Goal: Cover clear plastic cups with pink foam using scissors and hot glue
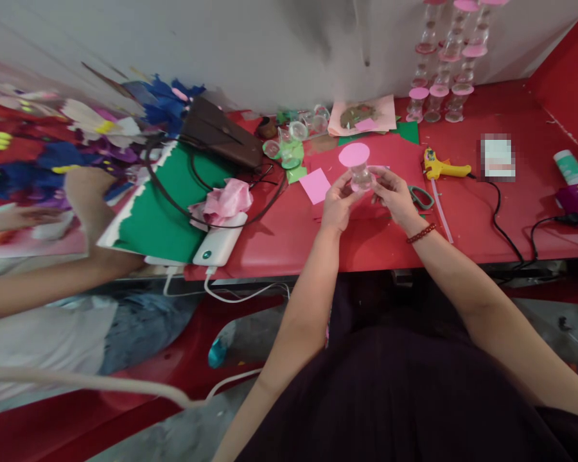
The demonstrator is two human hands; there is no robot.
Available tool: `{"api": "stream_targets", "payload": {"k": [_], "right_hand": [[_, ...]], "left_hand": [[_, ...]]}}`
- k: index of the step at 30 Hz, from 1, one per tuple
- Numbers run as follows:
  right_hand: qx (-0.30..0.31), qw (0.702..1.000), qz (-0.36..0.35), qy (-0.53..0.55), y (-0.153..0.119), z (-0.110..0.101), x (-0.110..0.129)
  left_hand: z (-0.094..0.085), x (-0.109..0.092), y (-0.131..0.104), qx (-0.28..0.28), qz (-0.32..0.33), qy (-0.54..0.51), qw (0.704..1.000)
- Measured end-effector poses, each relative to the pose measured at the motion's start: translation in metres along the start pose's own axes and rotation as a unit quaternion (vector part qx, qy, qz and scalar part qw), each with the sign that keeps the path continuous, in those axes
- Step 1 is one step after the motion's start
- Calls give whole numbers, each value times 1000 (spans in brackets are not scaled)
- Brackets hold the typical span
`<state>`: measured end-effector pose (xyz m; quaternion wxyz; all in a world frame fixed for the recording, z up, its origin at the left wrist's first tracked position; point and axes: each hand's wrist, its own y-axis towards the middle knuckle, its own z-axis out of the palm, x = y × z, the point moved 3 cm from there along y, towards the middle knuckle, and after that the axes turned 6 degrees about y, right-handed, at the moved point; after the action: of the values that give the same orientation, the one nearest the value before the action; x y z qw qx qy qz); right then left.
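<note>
Both of my hands are around a small clear hourglass-shaped piece (361, 178) capped by a flat pink disc (354, 154). My left hand (338, 200) grips its lower left side between thumb and fingers. On the right side, the fingers of my right hand (394, 194) are closed on it too. Beneath them lie red sheets (325, 156) and a pink paper rectangle (315, 186). Green-handled scissors (421, 198) rest just right of my right hand, with their blades hidden. Beyond them are a yellow glue gun (446, 167) and a pink strip (442, 212).
Similar hourglass pieces are stacked in columns (436, 96) by the wall. Clear cups (289, 138), a brown case (221, 131), a green board (168, 218) and a white power bank (220, 242) stand left. Cables cross the red table (264, 250). A co-worker's arm (52, 282) reaches in beside paper flowers.
</note>
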<state>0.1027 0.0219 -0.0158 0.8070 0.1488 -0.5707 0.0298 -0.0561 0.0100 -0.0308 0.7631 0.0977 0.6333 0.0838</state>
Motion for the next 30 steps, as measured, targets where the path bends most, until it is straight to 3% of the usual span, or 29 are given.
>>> {"api": "stream_targets", "payload": {"k": [10,16,30], "right_hand": [[1,1000,3,-1,-1,-1,1],[17,999,-27,-9,-3,2,6],[12,999,-31,-23,0,1,4]], "left_hand": [[-4,7,3,-22,-10,-11,1000],[-2,2,1,-24,16,-21,999],[0,0,0,-33,2,-32,999]]}}
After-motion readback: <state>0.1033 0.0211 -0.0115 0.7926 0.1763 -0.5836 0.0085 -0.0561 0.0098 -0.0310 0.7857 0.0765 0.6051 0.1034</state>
